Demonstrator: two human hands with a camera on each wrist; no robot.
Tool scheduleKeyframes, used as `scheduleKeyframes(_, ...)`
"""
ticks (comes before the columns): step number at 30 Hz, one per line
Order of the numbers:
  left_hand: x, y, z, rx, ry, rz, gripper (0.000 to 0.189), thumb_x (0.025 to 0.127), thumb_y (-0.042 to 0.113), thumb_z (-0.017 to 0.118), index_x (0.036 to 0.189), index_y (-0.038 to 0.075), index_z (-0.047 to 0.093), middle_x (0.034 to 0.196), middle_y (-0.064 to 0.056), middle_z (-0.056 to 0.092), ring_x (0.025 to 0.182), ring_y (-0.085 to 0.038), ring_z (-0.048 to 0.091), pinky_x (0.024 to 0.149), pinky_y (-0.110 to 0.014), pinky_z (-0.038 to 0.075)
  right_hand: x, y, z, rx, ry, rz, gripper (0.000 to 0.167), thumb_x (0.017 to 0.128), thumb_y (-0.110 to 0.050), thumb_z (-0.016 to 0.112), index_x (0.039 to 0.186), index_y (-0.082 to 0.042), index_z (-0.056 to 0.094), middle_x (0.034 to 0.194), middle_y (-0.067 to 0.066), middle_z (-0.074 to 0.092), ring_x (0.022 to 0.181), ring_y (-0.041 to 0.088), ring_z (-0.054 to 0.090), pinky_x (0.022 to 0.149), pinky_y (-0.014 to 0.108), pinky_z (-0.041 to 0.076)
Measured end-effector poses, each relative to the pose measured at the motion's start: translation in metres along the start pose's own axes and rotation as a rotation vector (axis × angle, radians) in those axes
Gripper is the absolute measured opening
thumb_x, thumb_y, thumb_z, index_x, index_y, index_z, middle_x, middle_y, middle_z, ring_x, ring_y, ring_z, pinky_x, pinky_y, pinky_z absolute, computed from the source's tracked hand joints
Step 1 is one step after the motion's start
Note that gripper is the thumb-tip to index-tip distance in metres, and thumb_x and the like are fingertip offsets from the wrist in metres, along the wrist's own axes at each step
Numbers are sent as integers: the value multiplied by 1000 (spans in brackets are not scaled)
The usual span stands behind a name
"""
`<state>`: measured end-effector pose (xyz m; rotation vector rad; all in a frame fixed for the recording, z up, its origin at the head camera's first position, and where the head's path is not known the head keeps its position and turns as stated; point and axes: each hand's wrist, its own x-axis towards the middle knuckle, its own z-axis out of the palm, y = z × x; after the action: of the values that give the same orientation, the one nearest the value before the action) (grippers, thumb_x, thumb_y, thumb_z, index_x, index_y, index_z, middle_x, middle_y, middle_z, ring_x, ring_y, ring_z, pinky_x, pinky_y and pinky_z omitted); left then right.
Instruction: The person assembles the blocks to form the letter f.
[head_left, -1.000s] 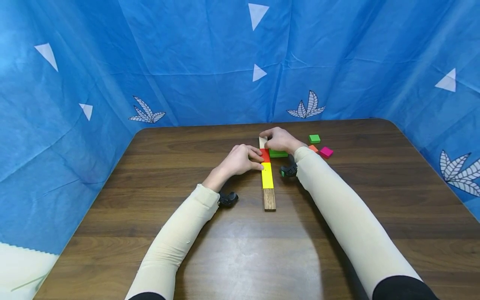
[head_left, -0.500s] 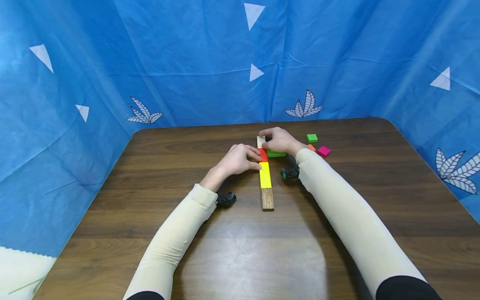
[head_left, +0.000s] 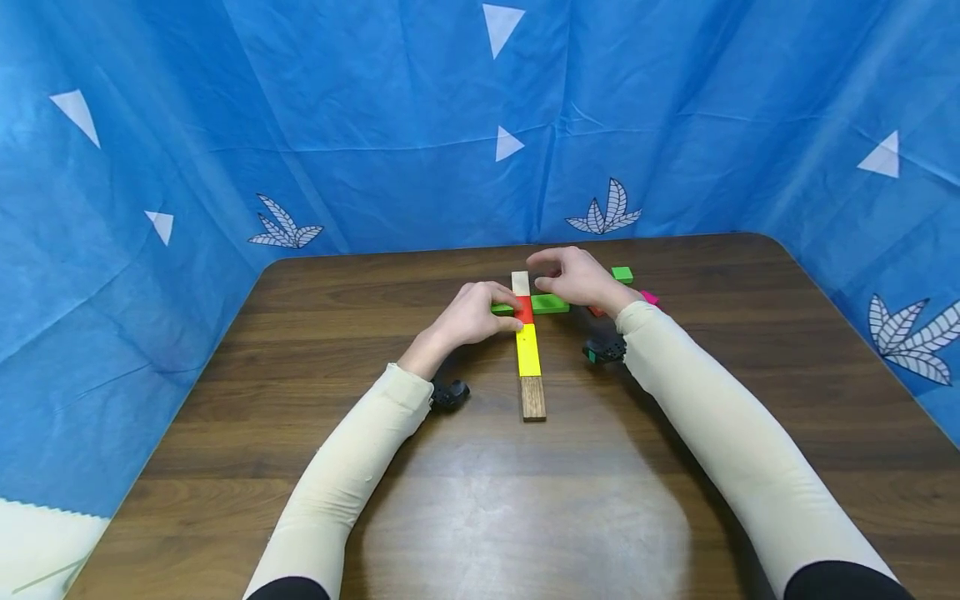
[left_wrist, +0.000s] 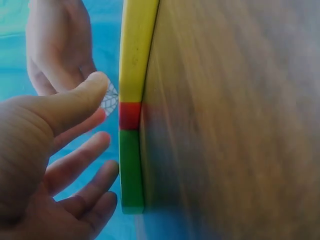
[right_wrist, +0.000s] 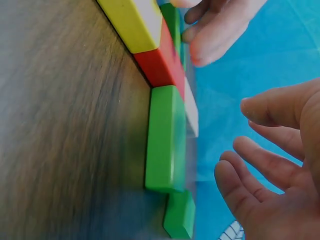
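On the table lies a line of blocks: cream (head_left: 520,282), red (head_left: 527,310), yellow (head_left: 528,352) and brown wood (head_left: 533,398). Green blocks flank the line at the red one: a right green block (head_left: 551,304) and a left green block (head_left: 501,309), partly covered by my left hand. My left hand (head_left: 467,317) hovers at the red block's left side, fingers loosely bent, gripping nothing. Over the right green block, my right hand (head_left: 579,277) is raised with thumb and fingers apart. In the right wrist view, air separates it from the green block (right_wrist: 162,140).
A small green block (head_left: 622,273) lies beyond my right wrist. Near it are a magenta block (head_left: 650,297) and an orange-red block (head_left: 596,312), both partly hidden by the right arm. A blue curtain (head_left: 420,192) hangs behind the table's far edge.
My right hand has come off the cream block and shifted right, uncovering the line's far end. My left hand moved up slightly, and the left green block now shows beneath it.
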<state>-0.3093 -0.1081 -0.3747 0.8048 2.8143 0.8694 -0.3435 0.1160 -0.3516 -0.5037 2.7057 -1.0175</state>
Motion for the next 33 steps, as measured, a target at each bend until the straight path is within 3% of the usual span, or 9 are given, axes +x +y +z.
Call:
scheduleKeyframes(7, 8, -6, -4, 28, -27, -18, 45, 88, 36, 83, 129, 19, 75, 149, -5, 58, 141, -27, 50, 118, -42, 41, -23, 6, -12, 37, 49, -11, 44, 100, -21, 65, 144, -17, 61, 146, 9, 59, 128, 33, 57, 106, 55, 50)
scheduleKeyframes(13, 14, -8, -6, 36, -87, -33, 62, 88, 43, 82, 142, 19, 65, 161, -3, 46, 150, -28, 41, 121, -43, 38, -41, 18, -19, 44, 103, 0, 44, 100, -20, 66, 143, -17, 61, 145, 11, 61, 125, 34, 58, 105, 56, 50)
scheduleKeyframes(19, 16, -8, -5, 77, -128, -49, 69, 89, 46, 80, 148, 19, 58, 163, 1, 44, 153, -26, 36, 125, -44, 30, -54, 31, -23, 49, 137, 20, 44, 99, -19, 67, 142, -14, 62, 142, 14, 61, 122, 35, 59, 102, 55, 52)
scheduleKeyframes(25, 17, -9, -5, 57, -146, -77, 68, 90, 45, 80, 148, 19, 58, 160, 3, 47, 153, -25, 38, 122, -39, 37, -60, 44, -26, 35, 148, 26, 44, 99, -18, 68, 142, -13, 62, 143, 13, 60, 125, 35, 59, 101, 55, 52)
scheduleKeyframes(33, 18, -13, -3, 26, -161, -100, 66, 89, 47, 79, 148, 22, 59, 158, 6, 50, 155, -23, 34, 123, -37, 35, -62, 56, -28, 7, 143, 43, 44, 97, -18, 71, 140, -14, 63, 144, 15, 59, 128, 37, 57, 105, 58, 50)
